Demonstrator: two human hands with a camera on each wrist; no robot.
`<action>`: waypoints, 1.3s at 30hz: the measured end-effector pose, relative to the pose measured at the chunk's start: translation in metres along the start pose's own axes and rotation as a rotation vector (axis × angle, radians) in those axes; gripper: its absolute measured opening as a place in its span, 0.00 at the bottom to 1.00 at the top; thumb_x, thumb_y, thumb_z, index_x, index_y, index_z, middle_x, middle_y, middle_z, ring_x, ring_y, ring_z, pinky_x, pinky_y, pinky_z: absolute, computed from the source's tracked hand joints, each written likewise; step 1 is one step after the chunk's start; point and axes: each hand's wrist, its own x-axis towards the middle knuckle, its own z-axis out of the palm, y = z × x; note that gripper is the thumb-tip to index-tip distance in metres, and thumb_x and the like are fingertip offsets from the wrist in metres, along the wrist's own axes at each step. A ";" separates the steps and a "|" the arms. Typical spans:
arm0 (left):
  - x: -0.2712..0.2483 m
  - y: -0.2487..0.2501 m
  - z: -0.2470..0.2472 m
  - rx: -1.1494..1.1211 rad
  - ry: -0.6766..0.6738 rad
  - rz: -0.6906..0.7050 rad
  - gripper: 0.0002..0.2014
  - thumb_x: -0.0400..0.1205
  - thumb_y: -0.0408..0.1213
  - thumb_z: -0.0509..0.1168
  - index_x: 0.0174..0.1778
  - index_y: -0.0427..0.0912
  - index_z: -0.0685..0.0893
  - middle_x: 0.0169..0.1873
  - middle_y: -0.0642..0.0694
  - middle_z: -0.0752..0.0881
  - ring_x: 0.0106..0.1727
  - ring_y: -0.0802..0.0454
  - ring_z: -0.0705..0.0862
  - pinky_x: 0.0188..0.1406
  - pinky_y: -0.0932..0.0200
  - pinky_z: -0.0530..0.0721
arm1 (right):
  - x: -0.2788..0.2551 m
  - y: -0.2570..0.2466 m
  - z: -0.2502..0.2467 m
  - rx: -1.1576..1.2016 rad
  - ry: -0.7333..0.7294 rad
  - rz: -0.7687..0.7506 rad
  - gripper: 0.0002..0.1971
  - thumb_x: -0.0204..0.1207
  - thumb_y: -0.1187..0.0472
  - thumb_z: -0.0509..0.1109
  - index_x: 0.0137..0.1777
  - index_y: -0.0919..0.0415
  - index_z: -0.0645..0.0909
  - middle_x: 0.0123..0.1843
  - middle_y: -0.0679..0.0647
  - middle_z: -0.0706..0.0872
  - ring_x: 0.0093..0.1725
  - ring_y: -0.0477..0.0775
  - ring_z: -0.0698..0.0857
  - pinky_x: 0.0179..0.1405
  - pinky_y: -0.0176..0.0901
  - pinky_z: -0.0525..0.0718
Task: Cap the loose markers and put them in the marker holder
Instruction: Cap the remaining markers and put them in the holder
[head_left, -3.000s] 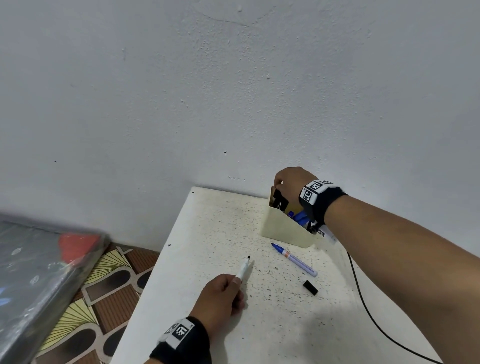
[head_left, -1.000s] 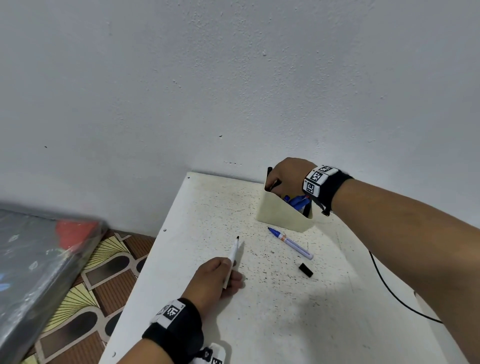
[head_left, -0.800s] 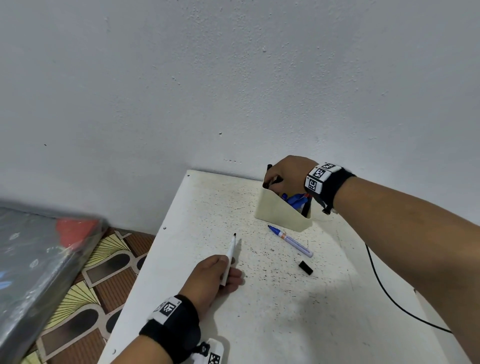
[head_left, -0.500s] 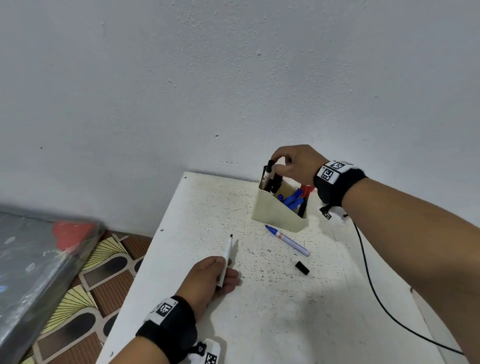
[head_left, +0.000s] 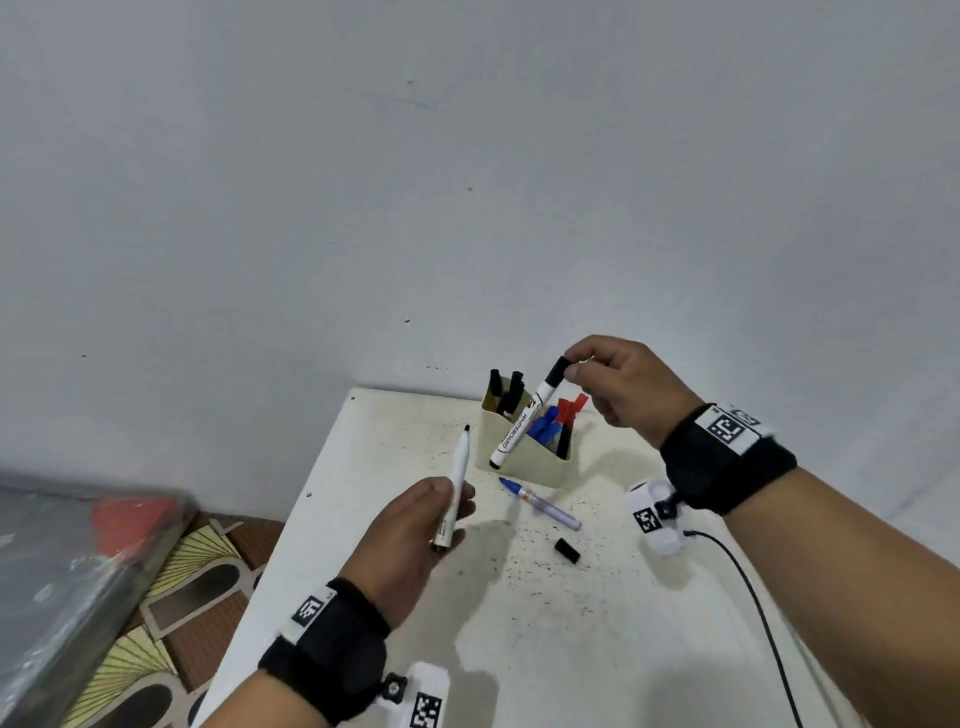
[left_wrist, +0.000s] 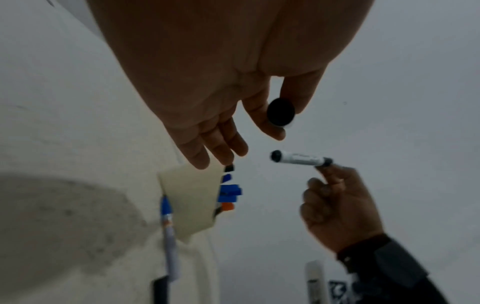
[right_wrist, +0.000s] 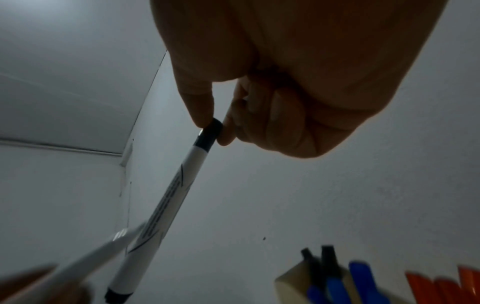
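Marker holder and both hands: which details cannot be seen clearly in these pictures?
- Marker holder: head view, the capped marker in the right hand crosses its front; its inside is hidden.
- Uncapped marker: left wrist view, only its end shows between the fingers of the left hand.
- Loose black cap: too small to match to a marker.

The right hand (head_left: 628, 387) pinches a capped white whiteboard marker (head_left: 527, 418) above the cream plastic marker holder (head_left: 535, 465). The left hand (head_left: 410, 540) grips an uncapped thin white marker (head_left: 457, 486).

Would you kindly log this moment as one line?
left hand: holds uncapped white marker | right hand: pinches capped black-and-white whiteboard marker
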 end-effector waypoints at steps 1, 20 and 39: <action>-0.006 0.005 0.010 -0.012 -0.044 0.011 0.15 0.91 0.42 0.60 0.49 0.45 0.92 0.57 0.44 0.90 0.66 0.46 0.86 0.72 0.42 0.77 | -0.012 0.004 0.005 0.033 -0.024 0.022 0.04 0.81 0.64 0.71 0.49 0.60 0.88 0.30 0.55 0.71 0.24 0.52 0.62 0.23 0.39 0.59; -0.067 -0.004 0.032 -0.053 -0.155 -0.061 0.14 0.83 0.41 0.64 0.52 0.33 0.89 0.43 0.34 0.86 0.34 0.50 0.74 0.30 0.58 0.69 | -0.115 0.028 0.045 -0.208 -0.179 -0.005 0.09 0.88 0.53 0.63 0.49 0.50 0.82 0.32 0.44 0.78 0.27 0.46 0.71 0.28 0.43 0.72; 0.002 -0.035 -0.018 -0.024 0.119 -0.123 0.14 0.91 0.40 0.60 0.58 0.35 0.88 0.60 0.41 0.93 0.60 0.43 0.89 0.59 0.43 0.83 | -0.007 0.004 0.022 -0.468 0.120 0.002 0.14 0.88 0.46 0.63 0.50 0.55 0.84 0.37 0.50 0.83 0.29 0.45 0.75 0.28 0.38 0.74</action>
